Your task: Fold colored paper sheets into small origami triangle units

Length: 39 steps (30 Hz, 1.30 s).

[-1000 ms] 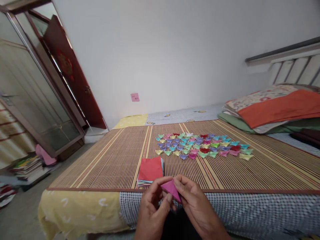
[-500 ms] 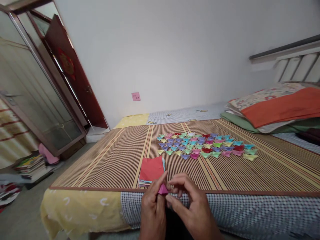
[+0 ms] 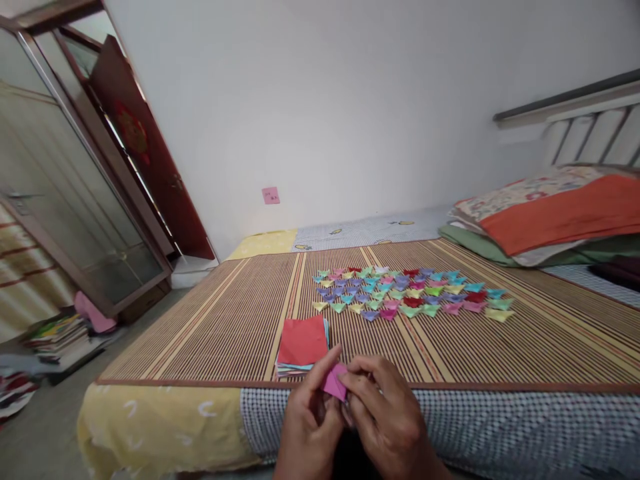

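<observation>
A small folded pink paper (image 3: 334, 382) is held between both hands at the front edge of the bed. My left hand (image 3: 313, 417) grips its left side, fingers wrapped round it. On its right side, the fingers of my right hand (image 3: 383, 403) pinch the paper. Just behind my left hand lies a stack of square papers (image 3: 303, 341), red on top. Farther back on the striped mat (image 3: 240, 313), rows of small folded paper pieces (image 3: 413, 302) in many colours are spread out.
Folded bedding with an orange and floral cover (image 3: 545, 207) lies at the back right. A pink note (image 3: 271, 195) is on the wall. Books (image 3: 60, 333) are piled at the far left, near a glass door (image 3: 75, 180).
My right hand has closed onto the pink paper, which has shifted slightly right and shows a broader face. The left hand still holds it.
</observation>
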Tool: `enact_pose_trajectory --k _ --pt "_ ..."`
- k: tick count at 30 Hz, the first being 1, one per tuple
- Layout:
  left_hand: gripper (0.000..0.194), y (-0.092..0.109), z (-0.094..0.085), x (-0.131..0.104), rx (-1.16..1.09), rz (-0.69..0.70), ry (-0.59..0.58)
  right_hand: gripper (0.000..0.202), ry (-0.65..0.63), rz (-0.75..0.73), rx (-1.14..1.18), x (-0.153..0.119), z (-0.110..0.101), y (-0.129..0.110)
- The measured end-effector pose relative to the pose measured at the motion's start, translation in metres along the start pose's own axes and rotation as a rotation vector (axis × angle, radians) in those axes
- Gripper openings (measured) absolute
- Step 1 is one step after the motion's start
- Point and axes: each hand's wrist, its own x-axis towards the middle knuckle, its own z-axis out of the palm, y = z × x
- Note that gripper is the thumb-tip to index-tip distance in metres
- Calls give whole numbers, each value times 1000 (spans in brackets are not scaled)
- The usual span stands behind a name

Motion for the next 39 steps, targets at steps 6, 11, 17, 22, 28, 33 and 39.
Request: enact_pose_trajectory --k 6,11,17,22,28,33,39 --pt "47 12 -6 0 -91 -59 -4 30 -35 -17 23 3 -1 -1" --pt "77 16 7 2 -204 -101 74 18 -56 268 203 5 -3 -2" --pt "76 9 9 1 -147 -86 -9 10 -286 588 450 16 -8 -1" --pt "42 6 8 2 -108 -108 -40 24 -295 724 623 21 -8 -1" --pt "37 11 9 8 -234 -211 -103 39 -299 951 872 23 2 10" --pt "38 9 11 12 -302 -260 12 41 -305 938 887 21 -2 18" --pt "33 4 14 10 -283 -200 97 32 -340 818 668 19 -13 16"
